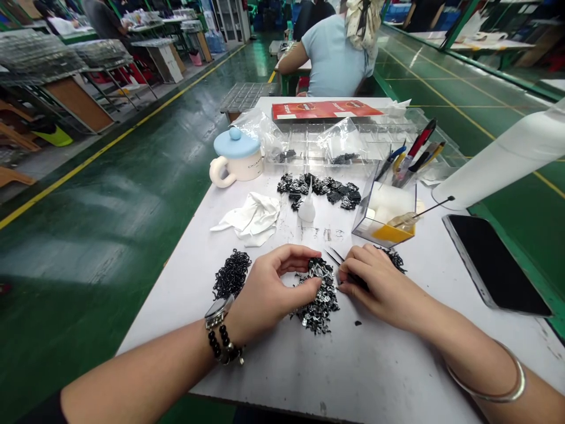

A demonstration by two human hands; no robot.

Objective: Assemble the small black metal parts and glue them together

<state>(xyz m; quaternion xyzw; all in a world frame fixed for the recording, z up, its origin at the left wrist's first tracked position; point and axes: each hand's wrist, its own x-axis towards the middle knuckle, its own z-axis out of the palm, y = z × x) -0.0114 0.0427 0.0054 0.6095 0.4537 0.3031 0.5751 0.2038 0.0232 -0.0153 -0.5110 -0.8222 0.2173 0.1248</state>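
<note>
My left hand [276, 285] is curled over the left side of a pile of small black and silver metal parts [320, 306], with a small black part [314, 265] between its thumb and fingertips. Black tweezers [334, 255] are held in my right hand [379, 282], their tips pointing up and left beside the pile. Left of my left hand lies a heap of black hook-like pieces [232, 272]. Another dark heap [392, 259] is partly hidden behind my right hand. One small black piece [358, 323] lies apart on the white table [273, 377].
Behind the hands are a white cloth [253, 218], a small white bottle [306, 209], black assembled pieces [344, 193], a lidded mug [241, 159] and a clear box with tools [386, 212]. A phone [497, 262] lies right. A person [338, 53] sits ahead.
</note>
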